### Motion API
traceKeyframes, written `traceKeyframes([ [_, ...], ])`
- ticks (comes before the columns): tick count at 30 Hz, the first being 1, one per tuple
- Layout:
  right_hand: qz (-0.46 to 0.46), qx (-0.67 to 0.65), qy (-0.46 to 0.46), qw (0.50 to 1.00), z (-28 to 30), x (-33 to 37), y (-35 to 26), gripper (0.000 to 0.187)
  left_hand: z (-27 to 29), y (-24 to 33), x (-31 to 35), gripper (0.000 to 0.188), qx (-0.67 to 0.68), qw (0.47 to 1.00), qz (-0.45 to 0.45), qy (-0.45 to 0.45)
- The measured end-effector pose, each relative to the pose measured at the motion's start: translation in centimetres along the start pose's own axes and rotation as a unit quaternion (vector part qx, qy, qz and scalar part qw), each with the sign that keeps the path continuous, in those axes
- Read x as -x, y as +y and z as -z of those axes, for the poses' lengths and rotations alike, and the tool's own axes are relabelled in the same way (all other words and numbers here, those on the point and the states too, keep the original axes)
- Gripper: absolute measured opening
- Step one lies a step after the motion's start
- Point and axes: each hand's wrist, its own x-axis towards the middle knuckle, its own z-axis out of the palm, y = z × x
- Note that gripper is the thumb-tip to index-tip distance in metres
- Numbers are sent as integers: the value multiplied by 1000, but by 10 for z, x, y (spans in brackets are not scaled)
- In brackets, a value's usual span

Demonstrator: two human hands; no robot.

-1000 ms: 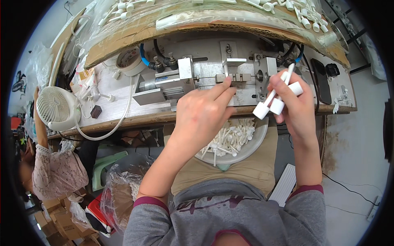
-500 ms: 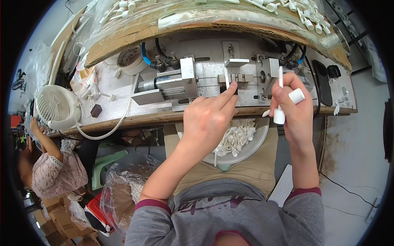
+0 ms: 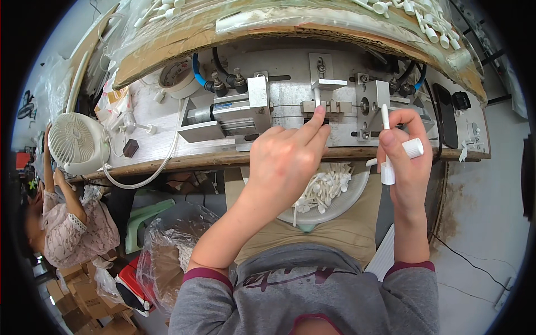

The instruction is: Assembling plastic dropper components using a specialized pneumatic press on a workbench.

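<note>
L hand (image 3: 287,159): index finger out straight, other fingers part bent; fingertip at near end of a white stick (image 3: 317,97) lying across the notched metal block (image 3: 338,107) mid-bench. Underside hidden, so can't tell if thumb grips anything.

R hand (image 3: 410,162): closed, w/ two capped sticks held between thumb & fingers. One is upright, cap (image 3: 388,173) at bottom; the other lies crosswise, cap (image 3: 413,148) on R side, mid part hidden by hand. Held just right of & nearer the wearer than the R metal unit (image 3: 375,103).

Progress (judged): one stick appears set in block; far end close to metal bracket (image 3: 329,84). No cap visible on it; near end covered by fingertip, so seating n/c (not confirmed). Capping of the R-hand pcs looks done.

Outstanding, est.: qty of loose white pieces (image 3: 326,190) in lap bowl (image 3: 357,192), so batch looks far from finished. Capped pcs also heaped on cardboard shelf (image 3: 184,58) above; can't tell if these are finished stock.

Misc.: L metal unit (image 3: 229,111) opposite; fan (image 3: 78,142) & tape roll (image 3: 178,78) at bench L, clear of both hands.
</note>
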Motion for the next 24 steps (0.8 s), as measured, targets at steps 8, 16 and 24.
traceKeyframes([
  [8, 32, -23, 42, 998, -7, 1, 7, 26, 1, 4, 1, 33, 58, 998, 29, 14],
  [16, 2, -36, -2, 999, -28, 9, 18, 21, 27, 31, 7, 43, 290, 956, 12, 42],
  [24, 137, -22, -27, 990, 5, 1, 17, 44, 7, 3, 13, 30, 34, 999, 15, 11],
])
